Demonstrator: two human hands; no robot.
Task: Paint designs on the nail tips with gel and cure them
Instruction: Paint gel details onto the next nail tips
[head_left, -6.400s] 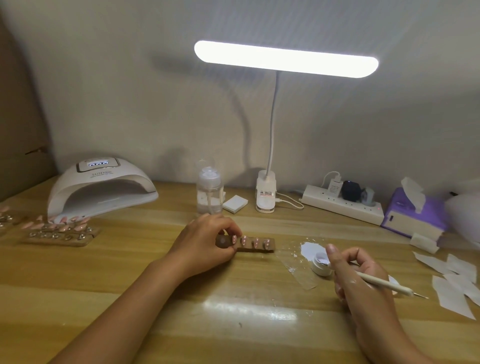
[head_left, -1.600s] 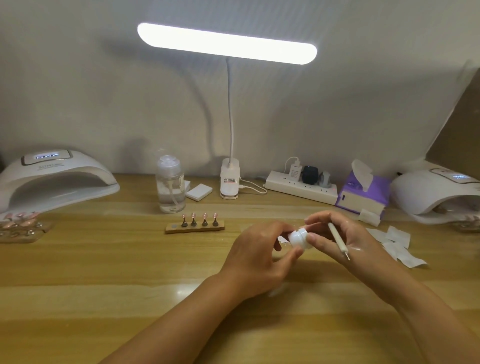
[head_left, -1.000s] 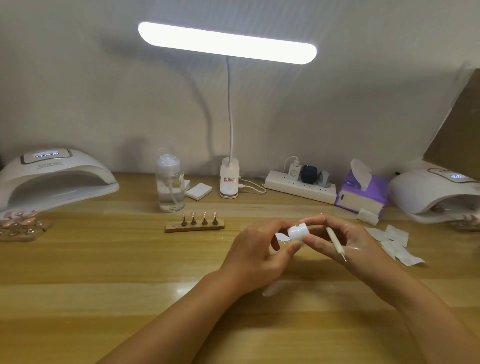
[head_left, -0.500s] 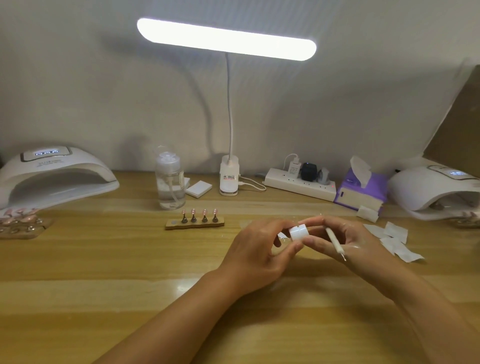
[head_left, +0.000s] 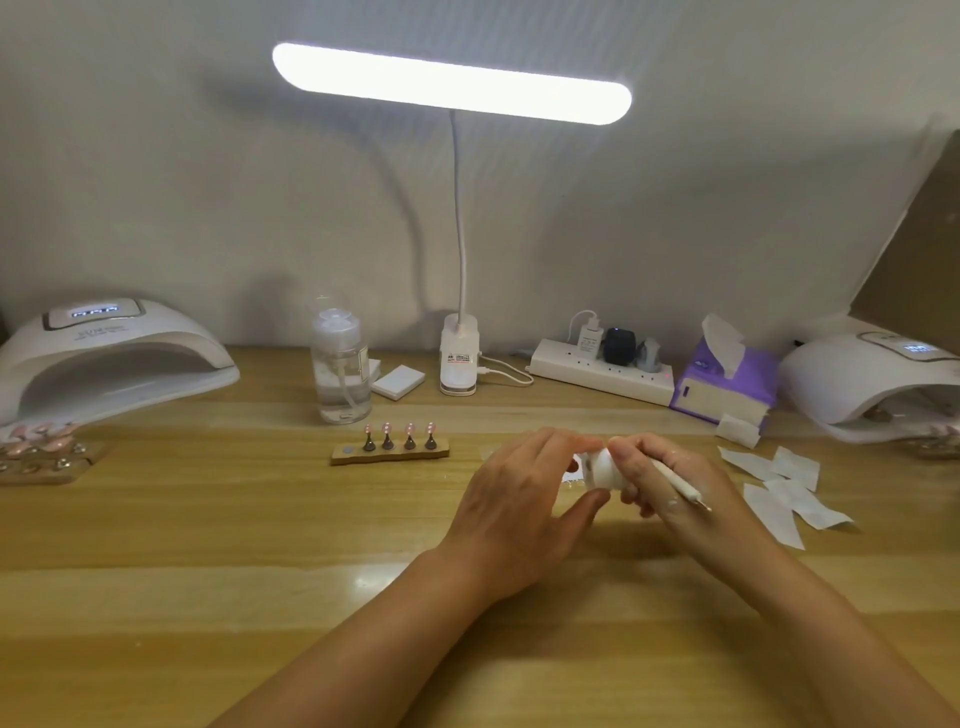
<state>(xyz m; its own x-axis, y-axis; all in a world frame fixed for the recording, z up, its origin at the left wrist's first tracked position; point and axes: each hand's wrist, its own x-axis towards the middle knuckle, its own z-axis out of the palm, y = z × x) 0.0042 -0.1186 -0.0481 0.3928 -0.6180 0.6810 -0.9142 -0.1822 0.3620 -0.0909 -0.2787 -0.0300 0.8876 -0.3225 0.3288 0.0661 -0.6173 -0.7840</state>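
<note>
A small white gel jar (head_left: 602, 467) hangs just above the table between both hands. My left hand (head_left: 524, 493) pinches its left end with thumb and fingertips. My right hand (head_left: 670, 488) curls round the jar's right side and also grips a thin white dotting pen (head_left: 680, 486), its tip pointing down-right. A wooden holder (head_left: 389, 453) with several pink nail tips on stands lies to the left of my hands. A white curing lamp (head_left: 109, 353) stands at the far left, a second curing lamp (head_left: 872, 379) at the far right.
A clear pump bottle (head_left: 340, 364), a desk lamp base (head_left: 458, 358), a power strip (head_left: 602, 371) and a purple tissue pack (head_left: 727, 384) line the wall. White wipes (head_left: 779, 483) lie right of my hands. More nail-tip holders (head_left: 41, 452) sit by the left curing lamp.
Over the last second both hands stay together at the jar; the fingers have shifted round it and it has turned slightly. Earlier, my left hand left the nail-tip holder and my view swung right.
</note>
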